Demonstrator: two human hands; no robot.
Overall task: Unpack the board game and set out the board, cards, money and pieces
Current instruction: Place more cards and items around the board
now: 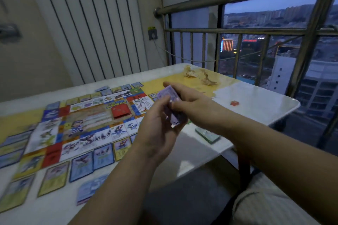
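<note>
Holding a purple money stack [167, 95] above the table [259, 97]: left hand [158, 131] and right hand [190, 101], fingers of both curled round it. Board [87, 120]: flat on table, red card deck [121, 112] at centre. Cards [81, 166]: rows beside board. Green stack [207, 135]: on table, near right forearm.
</note>
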